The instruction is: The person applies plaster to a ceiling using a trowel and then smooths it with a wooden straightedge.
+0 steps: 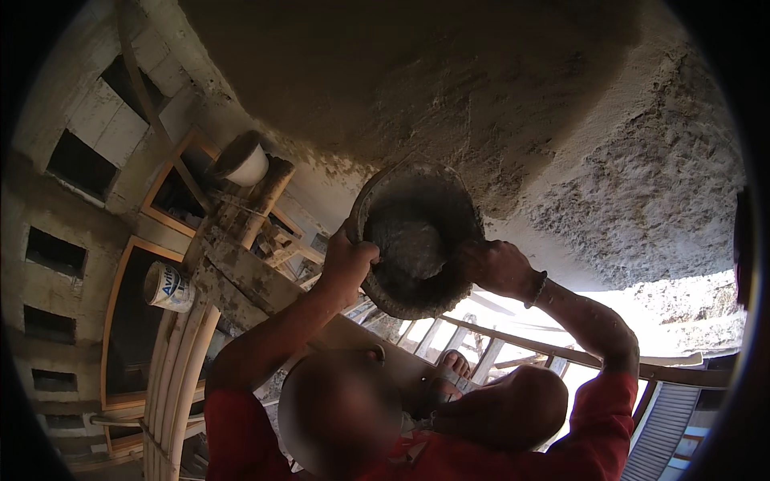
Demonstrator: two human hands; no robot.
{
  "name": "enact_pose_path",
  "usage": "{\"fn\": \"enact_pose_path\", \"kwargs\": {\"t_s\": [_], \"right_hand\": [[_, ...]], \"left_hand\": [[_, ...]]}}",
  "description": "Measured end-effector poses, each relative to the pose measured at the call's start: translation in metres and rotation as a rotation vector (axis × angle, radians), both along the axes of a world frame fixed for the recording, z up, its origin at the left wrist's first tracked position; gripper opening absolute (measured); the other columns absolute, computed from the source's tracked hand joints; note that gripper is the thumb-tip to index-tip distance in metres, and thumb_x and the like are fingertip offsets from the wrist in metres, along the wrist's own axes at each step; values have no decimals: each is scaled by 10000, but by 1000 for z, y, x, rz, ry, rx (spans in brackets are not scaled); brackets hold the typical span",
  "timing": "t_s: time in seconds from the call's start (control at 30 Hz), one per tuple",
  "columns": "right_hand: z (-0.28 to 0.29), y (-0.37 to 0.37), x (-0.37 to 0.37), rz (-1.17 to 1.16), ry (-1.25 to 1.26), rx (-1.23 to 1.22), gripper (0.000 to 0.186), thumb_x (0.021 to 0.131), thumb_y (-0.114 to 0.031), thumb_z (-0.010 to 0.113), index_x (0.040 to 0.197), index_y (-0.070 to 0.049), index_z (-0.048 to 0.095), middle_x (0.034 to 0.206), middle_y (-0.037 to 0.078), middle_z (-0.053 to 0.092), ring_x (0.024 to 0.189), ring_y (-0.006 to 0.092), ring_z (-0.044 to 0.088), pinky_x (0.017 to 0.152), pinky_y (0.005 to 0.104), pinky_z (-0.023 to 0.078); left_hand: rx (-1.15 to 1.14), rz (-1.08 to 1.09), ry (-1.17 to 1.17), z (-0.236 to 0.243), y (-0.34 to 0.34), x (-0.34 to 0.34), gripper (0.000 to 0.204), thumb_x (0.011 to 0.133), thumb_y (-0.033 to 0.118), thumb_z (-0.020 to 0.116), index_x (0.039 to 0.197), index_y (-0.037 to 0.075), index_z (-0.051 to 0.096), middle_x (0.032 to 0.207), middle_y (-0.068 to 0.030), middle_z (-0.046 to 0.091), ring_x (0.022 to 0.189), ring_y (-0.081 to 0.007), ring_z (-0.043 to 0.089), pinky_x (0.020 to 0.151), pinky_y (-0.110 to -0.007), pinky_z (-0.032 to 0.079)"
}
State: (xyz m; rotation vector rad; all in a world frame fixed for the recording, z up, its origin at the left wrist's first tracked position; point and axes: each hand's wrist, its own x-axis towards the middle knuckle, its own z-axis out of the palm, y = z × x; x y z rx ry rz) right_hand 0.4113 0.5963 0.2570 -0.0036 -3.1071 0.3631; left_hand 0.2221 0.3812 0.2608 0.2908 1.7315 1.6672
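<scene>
A round, dark, mortar-crusted bucket (409, 192) is held out in front of me, its mouth facing up toward the view. Some wet grey mortar (407, 244) lies in its bottom. My left hand (346, 264) is closed on the left side of the rim, with the thumb over the edge. On the opposite side, my right hand (496, 268) is closed at the rim, its fingertips lost in the bucket's dark shadow. A bracelet circles my right wrist. The bucket's far edge appears close to the plastered wall, but I cannot tell if they touch.
Smooth, damp plaster (385, 72) covers the wall ahead; a rougher patch (650, 176) is at right. Mortar-stained planks (241, 272) and tied poles (180, 377) stand left, with a white bucket (243, 163) and a white tub (168, 287). A bare foot (455, 365) shows below.
</scene>
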Motion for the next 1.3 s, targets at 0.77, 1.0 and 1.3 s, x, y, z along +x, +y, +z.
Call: {"fn": "enact_pose_path", "kwargs": {"t_s": [0.77,1.0,1.3], "right_hand": [[203,33,-33,-70,-254,-596,214,865,-209,682,1003,-46,674,822,75,710,609,115,641,554,284,523],[237,114,-12,-274,504,175,285,913,-140,595,1169,-16,602,854,74,639,521,89,483,473,257,437],[111,-13,-19,71,55,314,187,783,-124,621,951,-44,613,831,115,599,727,254,623,638,374,530]], "left_hand": [[-82,215,-183,101,-85,-23,533,708,-20,557,1237,9,499,1058,-98,574,947,-209,568,788,-331,477],[-157,205,-170,69,-89,-17,474,693,-13,582,1165,2,554,1019,-89,587,888,-203,586,752,-328,494],[-128,83,-41,66,-36,7,496,682,-11,552,1178,-33,541,996,-81,594,843,-157,555,739,-290,463]]}}
